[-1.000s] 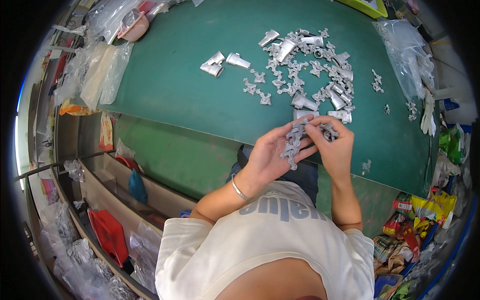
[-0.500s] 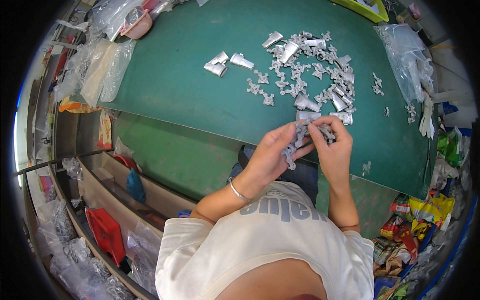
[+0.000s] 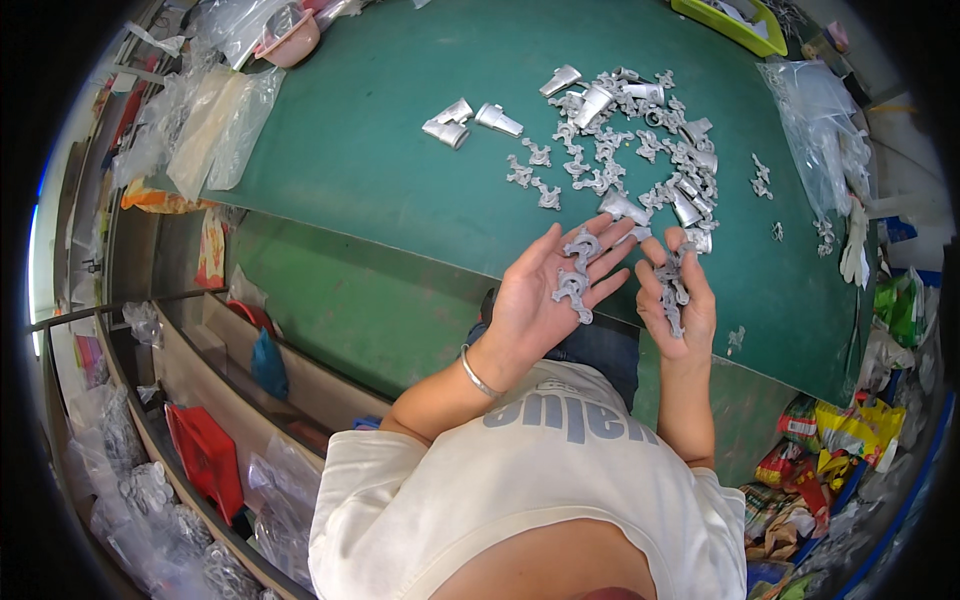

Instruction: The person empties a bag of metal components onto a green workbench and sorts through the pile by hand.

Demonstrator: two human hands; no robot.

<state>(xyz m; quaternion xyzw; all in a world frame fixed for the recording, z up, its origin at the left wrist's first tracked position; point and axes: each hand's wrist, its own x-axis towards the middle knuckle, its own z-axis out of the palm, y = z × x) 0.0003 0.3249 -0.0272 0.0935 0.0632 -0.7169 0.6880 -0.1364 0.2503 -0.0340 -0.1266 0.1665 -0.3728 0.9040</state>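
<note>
My left hand (image 3: 537, 290) is turned palm up with its fingers spread. Small grey metal castings (image 3: 572, 286), with rounded hooked ends, rest across its palm and fingers. Beside it, my right hand (image 3: 685, 312) has its fingers curled around more castings of the same kind (image 3: 672, 285), held upright between thumb and fingers. Both hands are at the near edge of the green table (image 3: 400, 200), apart from each other. Beyond them lies a loose heap of similar castings (image 3: 610, 145), mixed with silver tapered metal tubes (image 3: 594, 104).
Further silver tubes (image 3: 498, 119) lie left of the heap. A pink basin (image 3: 290, 42) and plastic bags (image 3: 240, 130) are at the far left, a yellow-green tray (image 3: 735, 25) at the far right. A white glove (image 3: 855, 245) hangs at the right edge. Red bin (image 3: 207, 460) stands lower left.
My hands have moved apart from being together. The left has opened flat under its castings, and the right has drawn slightly right with castings in its fingers.
</note>
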